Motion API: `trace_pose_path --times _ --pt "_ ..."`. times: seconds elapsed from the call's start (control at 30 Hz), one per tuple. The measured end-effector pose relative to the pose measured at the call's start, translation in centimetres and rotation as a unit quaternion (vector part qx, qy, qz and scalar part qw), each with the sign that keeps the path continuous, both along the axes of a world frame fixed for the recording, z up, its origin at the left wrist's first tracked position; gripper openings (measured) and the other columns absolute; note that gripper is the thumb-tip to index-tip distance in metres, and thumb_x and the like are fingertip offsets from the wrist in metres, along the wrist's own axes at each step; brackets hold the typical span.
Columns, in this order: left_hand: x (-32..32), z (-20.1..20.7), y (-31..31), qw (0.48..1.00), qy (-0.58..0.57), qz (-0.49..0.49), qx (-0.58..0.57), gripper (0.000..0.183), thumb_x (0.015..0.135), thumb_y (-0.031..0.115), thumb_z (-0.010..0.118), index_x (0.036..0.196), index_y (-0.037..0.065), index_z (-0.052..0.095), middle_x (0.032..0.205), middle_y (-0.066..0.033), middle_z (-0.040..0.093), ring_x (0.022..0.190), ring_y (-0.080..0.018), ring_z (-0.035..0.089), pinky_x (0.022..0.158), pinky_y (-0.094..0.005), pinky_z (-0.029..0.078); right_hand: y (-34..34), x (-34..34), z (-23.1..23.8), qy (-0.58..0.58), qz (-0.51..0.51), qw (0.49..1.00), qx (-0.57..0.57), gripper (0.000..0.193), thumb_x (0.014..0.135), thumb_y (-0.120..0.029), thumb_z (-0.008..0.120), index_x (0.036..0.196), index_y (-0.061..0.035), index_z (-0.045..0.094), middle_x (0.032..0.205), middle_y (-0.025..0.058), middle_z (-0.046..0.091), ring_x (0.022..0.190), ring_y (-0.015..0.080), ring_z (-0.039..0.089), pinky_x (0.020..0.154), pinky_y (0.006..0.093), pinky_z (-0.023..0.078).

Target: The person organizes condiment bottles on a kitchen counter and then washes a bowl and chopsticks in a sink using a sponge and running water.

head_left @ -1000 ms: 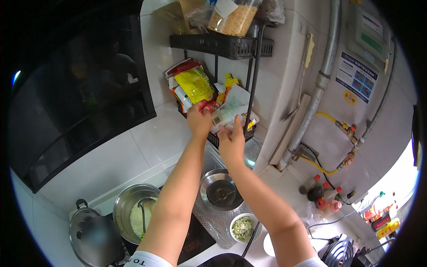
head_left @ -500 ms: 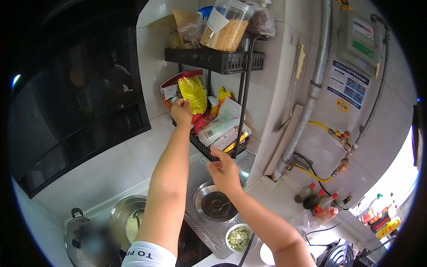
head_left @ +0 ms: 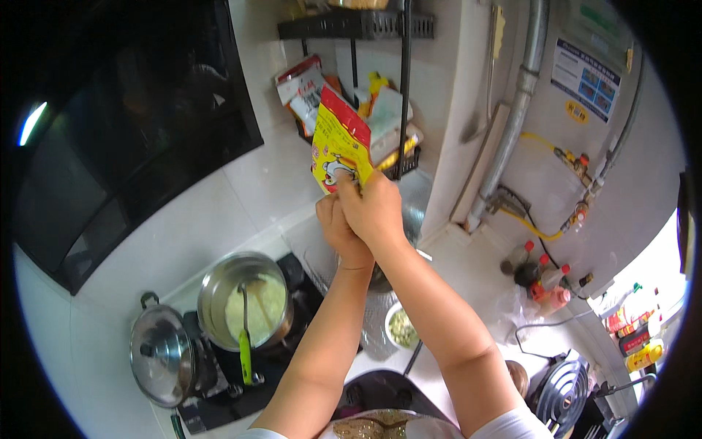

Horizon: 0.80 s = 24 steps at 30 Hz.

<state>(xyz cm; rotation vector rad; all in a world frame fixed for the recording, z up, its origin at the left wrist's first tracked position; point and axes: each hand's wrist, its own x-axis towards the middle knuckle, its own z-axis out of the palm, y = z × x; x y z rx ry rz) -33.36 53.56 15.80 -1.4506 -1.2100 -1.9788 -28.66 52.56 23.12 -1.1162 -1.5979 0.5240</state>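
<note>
Two hands hold a packet up in front of a shelf

A yellow packet with a red band at its top edge is held up near the middle of the view, leaning slightly, in front of the lower tier of a black shelf. Both hands close on its lower end. The right hand has a narrow grip, with thumb and fingers bunched at the lower right corner. The left hand is curled shut at the lower left, touching the right hand; its fingertips are partly hidden. Holding it low probably keeps the printed face uncovered and the packet steady.

Behind it, other packs stand packed close in the shelf's basket, probably to save room.

Below and to the left, a steel pot with pale contents sits on a black hob. A ladle stands in it, its green handle hanging over the rim, seemingly for easy reach. A glass lid is just beside it. Under the forearms, a white bowl holds chopped green food. At right, red-capped bottles are grouped near the wall, perhaps to spare counter space.
</note>
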Motion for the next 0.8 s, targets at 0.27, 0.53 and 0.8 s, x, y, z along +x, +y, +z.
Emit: trace_pose_path --times 0.27,0.53,0.8 --pt "2.8 -10.6 -14.4 0.96 -0.134 -0.142 -0.199 0.046 0.082 0.012 0.065 0.123 0.003 0.045 0.125 -0.0108 0.047 0.11 -0.0251 0.048 0.098 -0.0404 0.034 -8.6 7.9 -11.9 0.202 0.07 0.962 -0.168 0.026 0.092 -0.021 0.052 0.099 0.003 0.06 0.081 0.0139 0.064 0.072 0.0221 0.06 0.065 0.033 0.047" --pt "3.0 -16.5 -19.9 0.535 -0.533 -0.553 -0.353 0.066 0.077 0.039 0.071 0.129 0.012 0.042 0.118 -0.0046 0.055 0.103 -0.0199 0.056 0.084 -0.0337 0.048 -14.9 13.1 -20.3 0.369 0.156 0.805 -0.438 0.036 0.091 -0.024 0.057 0.116 0.0008 0.055 0.104 0.0082 0.062 0.092 0.0174 0.06 0.069 0.0304 0.053" --pt "2.1 -19.6 -21.8 0.683 -0.512 -0.406 -0.325 0.061 0.08 0.007 0.069 0.131 0.004 0.036 0.124 -0.0094 0.051 0.113 -0.0211 0.052 0.097 -0.0358 0.041 -18.0 14.5 -25.8 0.386 0.149 0.762 -0.497 0.029 0.092 -0.014 0.053 0.117 0.0003 0.052 0.11 0.008 0.059 0.099 0.0174 0.057 0.082 0.0318 0.049"
